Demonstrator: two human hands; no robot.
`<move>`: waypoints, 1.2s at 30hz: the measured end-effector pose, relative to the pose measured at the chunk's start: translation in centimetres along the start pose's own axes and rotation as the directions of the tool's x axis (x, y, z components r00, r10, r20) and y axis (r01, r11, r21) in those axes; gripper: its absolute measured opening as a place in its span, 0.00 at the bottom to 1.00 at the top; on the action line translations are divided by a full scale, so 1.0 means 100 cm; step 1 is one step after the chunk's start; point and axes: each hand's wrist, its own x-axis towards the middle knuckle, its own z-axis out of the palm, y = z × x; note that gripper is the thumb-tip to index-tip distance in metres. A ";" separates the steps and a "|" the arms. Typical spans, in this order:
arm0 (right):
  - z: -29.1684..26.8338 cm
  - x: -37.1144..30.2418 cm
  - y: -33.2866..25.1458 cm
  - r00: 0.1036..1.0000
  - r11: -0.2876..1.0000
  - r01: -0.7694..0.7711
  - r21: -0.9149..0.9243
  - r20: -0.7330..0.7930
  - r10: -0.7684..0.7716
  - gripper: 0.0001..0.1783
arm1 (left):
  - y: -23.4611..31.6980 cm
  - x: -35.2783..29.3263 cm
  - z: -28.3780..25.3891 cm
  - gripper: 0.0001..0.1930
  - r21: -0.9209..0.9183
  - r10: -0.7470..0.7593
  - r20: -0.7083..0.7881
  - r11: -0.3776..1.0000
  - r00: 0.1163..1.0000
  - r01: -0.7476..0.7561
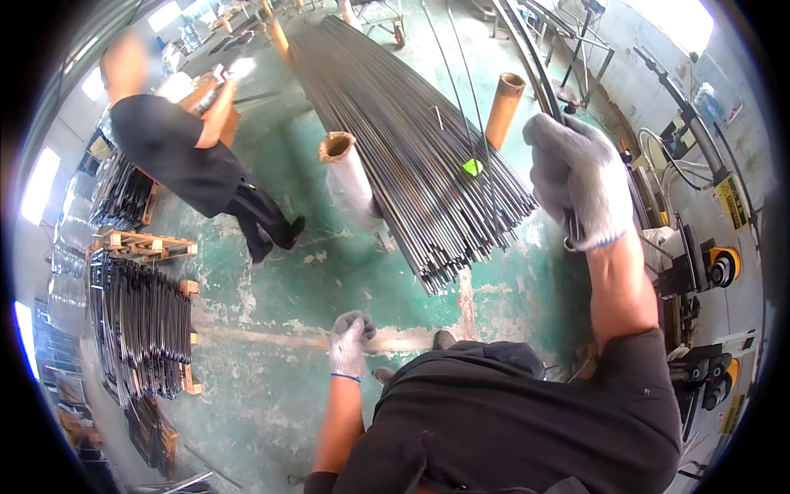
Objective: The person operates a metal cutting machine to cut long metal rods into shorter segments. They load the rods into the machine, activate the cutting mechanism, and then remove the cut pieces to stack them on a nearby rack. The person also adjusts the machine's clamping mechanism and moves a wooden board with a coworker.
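Observation:
My right hand [580,181], in a grey knit glove, is raised and closed around a long dark metal rod [535,66] that runs up and away toward the top of the view. A big bundle of long thin steel rods [411,123] lies just left of it, its cut ends pointing toward me. My left hand [350,342], also gloved, hangs low over the green floor with its fingers curled and nothing visible in it. My black shirt fills the bottom of the view.
The bundle rests on a pale cylinder [350,177] and an orange tube [504,107]. A person in black [181,156] bends over a bench at the left. Wooden pallets with stacked black metal parts [140,321] stand at the left. A machine with yellow parts [708,263] is at the right.

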 end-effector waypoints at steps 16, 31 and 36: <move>0.398 -0.198 0.134 0.810 0.846 0.532 0.014 0.284 -0.514 0.09 | 0.403 -0.175 -0.038 0.29 -0.081 0.630 0.569 0.683 0.529 -0.726; 0.646 -0.148 0.128 0.065 0.697 0.416 0.585 0.745 -0.664 0.40 | 0.431 -0.206 -0.308 0.21 0.258 0.812 -0.348 0.563 0.467 -0.785; 0.812 -0.070 0.035 0.167 0.736 0.054 0.675 0.720 -0.673 0.33 | 0.423 -0.158 -0.381 0.10 0.677 0.868 -0.404 0.497 0.290 -0.543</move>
